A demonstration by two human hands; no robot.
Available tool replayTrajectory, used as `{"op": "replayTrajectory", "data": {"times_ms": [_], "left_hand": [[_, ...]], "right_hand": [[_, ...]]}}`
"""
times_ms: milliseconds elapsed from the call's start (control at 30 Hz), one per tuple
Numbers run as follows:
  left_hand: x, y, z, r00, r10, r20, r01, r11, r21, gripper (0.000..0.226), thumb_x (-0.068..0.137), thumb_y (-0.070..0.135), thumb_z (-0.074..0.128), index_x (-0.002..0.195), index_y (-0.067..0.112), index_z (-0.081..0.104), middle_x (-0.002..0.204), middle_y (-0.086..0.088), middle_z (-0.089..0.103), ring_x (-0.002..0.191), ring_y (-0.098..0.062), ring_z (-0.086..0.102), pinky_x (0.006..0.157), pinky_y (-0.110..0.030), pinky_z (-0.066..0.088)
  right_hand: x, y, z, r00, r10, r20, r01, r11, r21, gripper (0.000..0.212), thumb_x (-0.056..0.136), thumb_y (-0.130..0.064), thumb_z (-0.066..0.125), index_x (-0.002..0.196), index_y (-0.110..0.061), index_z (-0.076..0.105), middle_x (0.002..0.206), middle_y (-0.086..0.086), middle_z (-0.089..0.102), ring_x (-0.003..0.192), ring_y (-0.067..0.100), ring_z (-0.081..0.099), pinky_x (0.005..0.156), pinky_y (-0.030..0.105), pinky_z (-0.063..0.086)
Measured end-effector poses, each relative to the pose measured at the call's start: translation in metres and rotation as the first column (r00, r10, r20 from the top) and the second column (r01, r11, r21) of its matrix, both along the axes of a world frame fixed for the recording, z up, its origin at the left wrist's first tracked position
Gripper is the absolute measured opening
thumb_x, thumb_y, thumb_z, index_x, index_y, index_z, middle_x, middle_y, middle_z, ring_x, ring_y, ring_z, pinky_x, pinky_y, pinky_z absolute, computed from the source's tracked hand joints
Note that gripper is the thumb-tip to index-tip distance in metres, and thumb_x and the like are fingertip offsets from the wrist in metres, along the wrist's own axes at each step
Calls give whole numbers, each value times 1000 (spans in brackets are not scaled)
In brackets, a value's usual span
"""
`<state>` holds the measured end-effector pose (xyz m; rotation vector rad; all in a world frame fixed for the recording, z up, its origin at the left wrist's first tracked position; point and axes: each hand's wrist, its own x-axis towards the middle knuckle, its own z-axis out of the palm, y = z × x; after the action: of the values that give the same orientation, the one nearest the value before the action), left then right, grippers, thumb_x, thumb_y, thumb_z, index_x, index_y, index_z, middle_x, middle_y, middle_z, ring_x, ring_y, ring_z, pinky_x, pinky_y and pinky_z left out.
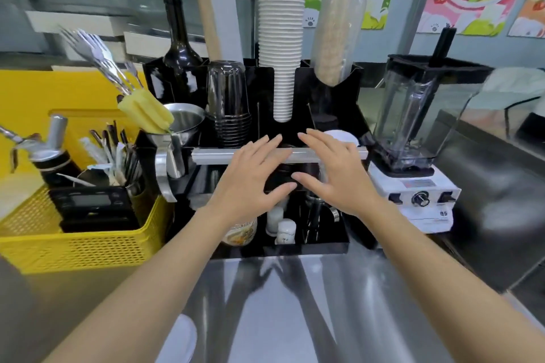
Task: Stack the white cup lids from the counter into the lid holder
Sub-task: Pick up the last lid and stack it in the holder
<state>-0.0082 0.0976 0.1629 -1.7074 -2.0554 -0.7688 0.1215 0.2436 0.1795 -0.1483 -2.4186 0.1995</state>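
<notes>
Head camera, looking down over a stainless steel counter (295, 303). Two bare forearms reach forward side by side. The left hand (253, 174) and the right hand (333, 171) are both flat and open, fingers spread, palms down, holding nothing. Their thumbs nearly meet above a black organizer (324, 242) with several compartments. A white cup lid (343, 137) sits in the organizer just beyond the right hand's fingertips, partly hidden. A second blurred white shape (180, 336), possibly a lid, lies on the counter near the bottom edge, between the forearms. Behind the hands, a tall stack of white paper cups (281, 38) stands upside down in a slot, with a stack of clear plastic cups (228, 103) to its left and a dark bottle (178, 38) farther left. A blender (413, 132) stands to the right. A yellow basket (76, 247) of utensils sits at the left.
</notes>
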Motion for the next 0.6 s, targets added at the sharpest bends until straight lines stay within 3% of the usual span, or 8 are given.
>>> {"op": "replayTrajectory", "data": {"times_ms": [233, 300, 433, 600], "left_hand": [[5, -107, -69, 970, 198, 139, -179, 974, -136, 70, 82, 68, 30, 139, 27, 34, 152, 0, 29, 141, -17, 18, 115, -37, 9], [2, -162, -99, 927, 322, 195, -286, 939, -190, 73, 81, 73, 23, 139, 30, 32, 152, 3, 28, 141, -15, 17, 115, -34, 7], [4, -187, -130, 888, 389, 244, -311, 901, -304, 83, 75, 79, 16, 141, 31, 28, 153, 6, 25, 141, -12, 14, 113, -33, 4], [5, -214, -166, 830, 469, 301, -316, 841, -438, 96, 66, 86, 16, 143, 29, 22, 153, 5, 25, 141, -13, 16, 112, -32, 8]], "right_hand": [[-12, -90, -72, 941, 269, 205, -218, 946, -238, 77, 79, -60, 50, 142, -25, 23, 148, -2, 33, 134, 8, 26, 104, 28, 19], [-29, -136, -102, 871, 365, 328, -283, 920, -271, 80, 78, -61, 53, 143, -28, 18, 151, -4, 28, 135, 12, 24, 107, 33, 19], [-30, -158, -138, 787, 391, 477, -254, 910, -327, 85, 81, -54, 57, 144, -28, 7, 154, -5, 17, 138, 11, 13, 108, 31, 8], [-30, -177, -167, 694, 390, 605, -204, 913, -354, 83, 83, -48, 58, 144, -22, 7, 154, 2, 18, 138, 17, 17, 110, 35, 12]]}}
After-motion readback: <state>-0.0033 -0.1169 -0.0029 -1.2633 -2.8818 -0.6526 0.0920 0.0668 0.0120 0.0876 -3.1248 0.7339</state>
